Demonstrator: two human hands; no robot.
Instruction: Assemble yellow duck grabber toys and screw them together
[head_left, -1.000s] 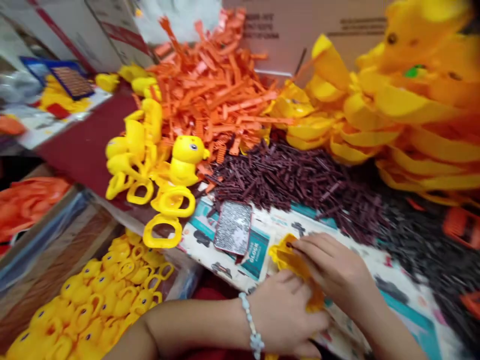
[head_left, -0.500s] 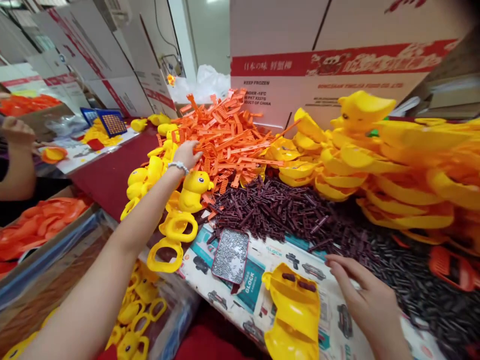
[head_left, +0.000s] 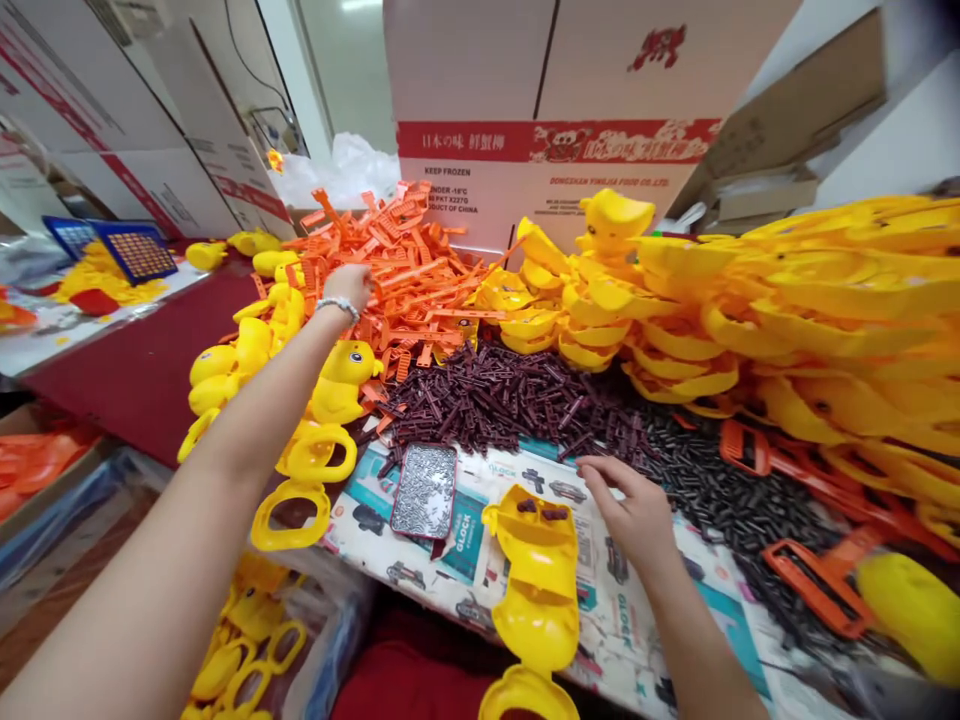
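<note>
My left hand point(head_left: 351, 288) reaches into a heap of orange plastic strips point(head_left: 405, 260), its fingers curled at the near left side. What they hold, if anything, is hidden. My right hand point(head_left: 628, 508) hovers over the printed cardboard sheet point(head_left: 472, 605) with fingers apart, holding nothing that I can see. Just left of it lies a yellow duck-shaped shell half point(head_left: 536, 590), hollow side up, with two dark brown pieces point(head_left: 541, 511) set in its top end. A shallow tray of small silver metal bits point(head_left: 424, 490) sits farther left.
Dark brown clips point(head_left: 510, 400) lie heaped behind the sheet, black pegs point(head_left: 720, 490) to the right. Stacked yellow shells point(head_left: 825, 300) rise at the right. Yellow ducks point(head_left: 341, 385) line the left edge, above a lined bin point(head_left: 330, 620). A cardboard box point(head_left: 555, 200) stands behind.
The view has turned right, so things appear farther left. My left hand's fingers have drawn in at the orange heap. My right hand stays near the yellow shell.
</note>
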